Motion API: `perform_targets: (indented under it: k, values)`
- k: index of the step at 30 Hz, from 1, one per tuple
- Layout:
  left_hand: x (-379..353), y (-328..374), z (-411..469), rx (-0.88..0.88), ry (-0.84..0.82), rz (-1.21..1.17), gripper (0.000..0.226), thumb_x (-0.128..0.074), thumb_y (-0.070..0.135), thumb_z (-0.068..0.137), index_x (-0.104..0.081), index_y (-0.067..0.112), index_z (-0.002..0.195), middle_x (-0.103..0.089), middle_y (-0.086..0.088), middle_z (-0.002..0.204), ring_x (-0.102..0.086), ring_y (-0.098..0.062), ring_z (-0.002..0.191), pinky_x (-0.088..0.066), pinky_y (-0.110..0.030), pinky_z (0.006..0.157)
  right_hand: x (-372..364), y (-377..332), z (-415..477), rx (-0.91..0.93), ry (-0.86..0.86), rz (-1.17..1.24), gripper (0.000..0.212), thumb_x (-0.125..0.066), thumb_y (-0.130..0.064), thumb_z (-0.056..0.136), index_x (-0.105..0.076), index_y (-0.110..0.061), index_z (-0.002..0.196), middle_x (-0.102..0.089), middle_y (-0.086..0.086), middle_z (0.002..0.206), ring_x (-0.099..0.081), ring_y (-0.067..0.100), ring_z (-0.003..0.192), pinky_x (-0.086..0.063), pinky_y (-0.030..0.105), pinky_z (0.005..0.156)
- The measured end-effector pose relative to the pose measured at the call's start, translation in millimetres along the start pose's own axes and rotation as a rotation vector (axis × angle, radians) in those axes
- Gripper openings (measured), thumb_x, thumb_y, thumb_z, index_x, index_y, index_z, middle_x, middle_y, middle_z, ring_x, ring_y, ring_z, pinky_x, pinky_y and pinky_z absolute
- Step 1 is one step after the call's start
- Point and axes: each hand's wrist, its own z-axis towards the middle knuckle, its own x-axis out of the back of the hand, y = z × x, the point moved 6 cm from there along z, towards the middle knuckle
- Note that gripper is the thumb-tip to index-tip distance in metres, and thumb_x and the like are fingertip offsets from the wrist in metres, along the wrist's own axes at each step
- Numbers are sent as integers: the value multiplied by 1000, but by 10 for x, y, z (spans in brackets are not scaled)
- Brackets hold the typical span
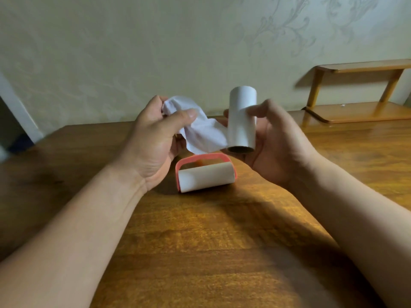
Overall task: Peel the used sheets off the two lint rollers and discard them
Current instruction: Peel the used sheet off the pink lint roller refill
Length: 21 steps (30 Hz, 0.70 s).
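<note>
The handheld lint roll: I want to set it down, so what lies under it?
Under the lint roll, the right hand cups it; lower, the pink-framed lint roller lies on the wooden table. The palm's grip is hidden.

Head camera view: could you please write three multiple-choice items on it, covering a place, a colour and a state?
1. Where is the framed lint roller?
A. on the wooden table
B. on the wall shelf
C. in the left hand

2. What colour is its frame?
A. blue
B. coral pink
C. black

3. What state is the sheet on the bare roll?
A. untouched
B. discarded
C. partly peeled

Answers: 1 A, it lies on the table between the forearms. 2 B, the frame is coral pink. 3 C, the left hand pulls it while the right hand holds the roll.
</note>
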Motion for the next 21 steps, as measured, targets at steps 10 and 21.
perform_targets:
  k: [10, 21]
  values:
    - [39, -11, 22, -65, 34, 3, 22, -72, 6, 93, -58, 20, 104, -69, 0, 92, -68, -12, 87, -56, -27, 75, 205, -77, 12, 24, 207, -84, 45, -66, -36, 105, -65, -4, 136, -72, 13, 106, -76, 24, 94, -64, 38, 82]
    - [102, -70, 45, -20, 78, -4, 22, -74, 17, 87, -63, 22, 106, -75, 3, 94, -72, -14, 93, -54, -36, 79, 389, -162, -4, 25, 229, 65, 68, -80, -41, 93, -55, -4, 145, -71, 15, 103, -76, 24, 80, -64, 38, 77]
